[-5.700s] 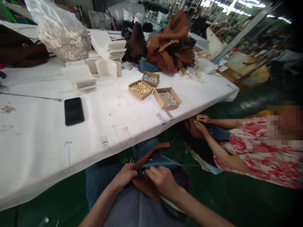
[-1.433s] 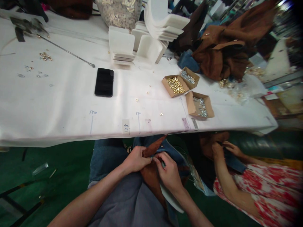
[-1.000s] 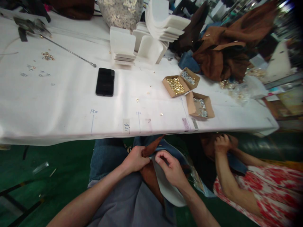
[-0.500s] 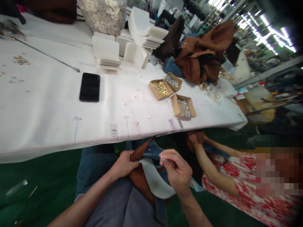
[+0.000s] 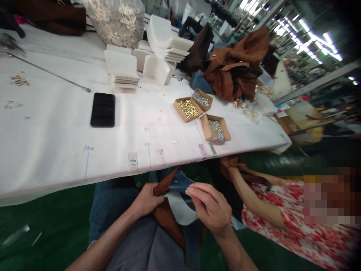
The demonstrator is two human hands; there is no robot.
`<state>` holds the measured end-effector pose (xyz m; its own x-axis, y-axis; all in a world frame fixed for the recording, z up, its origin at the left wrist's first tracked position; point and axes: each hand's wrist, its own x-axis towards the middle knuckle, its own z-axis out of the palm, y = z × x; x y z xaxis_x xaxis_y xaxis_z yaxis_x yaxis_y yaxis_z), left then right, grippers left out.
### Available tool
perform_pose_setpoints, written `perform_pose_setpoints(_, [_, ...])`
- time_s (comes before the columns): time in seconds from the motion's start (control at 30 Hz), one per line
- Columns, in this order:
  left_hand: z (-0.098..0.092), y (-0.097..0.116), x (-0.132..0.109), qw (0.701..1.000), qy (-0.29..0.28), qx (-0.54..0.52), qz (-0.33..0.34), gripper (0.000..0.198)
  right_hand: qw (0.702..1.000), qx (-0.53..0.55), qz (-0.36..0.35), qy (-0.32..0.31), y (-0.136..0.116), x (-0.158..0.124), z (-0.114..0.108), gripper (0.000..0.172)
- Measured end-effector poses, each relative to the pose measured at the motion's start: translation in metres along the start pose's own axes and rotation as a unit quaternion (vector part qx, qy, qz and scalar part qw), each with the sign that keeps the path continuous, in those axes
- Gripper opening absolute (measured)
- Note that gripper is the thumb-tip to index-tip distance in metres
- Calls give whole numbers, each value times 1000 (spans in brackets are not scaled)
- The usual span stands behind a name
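Note:
My left hand (image 5: 146, 200) grips the edge of a brown leather piece (image 5: 167, 219) with a blue side (image 5: 178, 183), thumb on top, over my lap. A small metal stud shows on the blue side. My right hand (image 5: 213, 210) has thumb and index finger pinched on a small silvery fastener (image 5: 186, 191), close to the blue side. Whether the fastener touches it I cannot tell. A curved white panel (image 5: 180, 211) lies between my hands, partly hidden by the right one.
On the white table (image 5: 56, 150) are a black phone (image 5: 103, 110), a box of gold fasteners (image 5: 188, 109), a box of silvery fasteners (image 5: 217, 131), stacked white panels (image 5: 125, 69) and a brown leather heap (image 5: 239, 64). A co-worker's arm (image 5: 254, 199) is at the right.
My right hand has moved in to the left, bringing the small fastener nearer the blue side of the leather piece. My left hand keeps its grip. The view has shifted slightly.

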<state>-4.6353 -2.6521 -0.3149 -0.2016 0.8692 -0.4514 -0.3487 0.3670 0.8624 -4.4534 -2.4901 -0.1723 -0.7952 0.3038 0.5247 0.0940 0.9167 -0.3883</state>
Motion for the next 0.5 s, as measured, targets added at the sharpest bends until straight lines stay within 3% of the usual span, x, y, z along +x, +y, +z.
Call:
perform_pose_setpoints(0.1, [-8, -11, -3, 1000, -6, 0, 1, 23, 1000, -9, -4, 0, -4, -3, 12, 37])
perform_pose_setpoints(0.23, [-29, -38, 1, 1000, -1, 21, 10, 27, 999, 11, 36, -6, 3, -6, 47, 30])
perform_pose_setpoints(0.37, [-62, -66, 19, 998, 2, 70, 9, 31, 998, -31, 48, -3, 43, 13, 90, 21])
perform_pose_setpoints(0.5, [-92, -66, 31, 988, -24, 152, -28, 37, 991, -106, 77, 16, 98, 57, 120, 18])
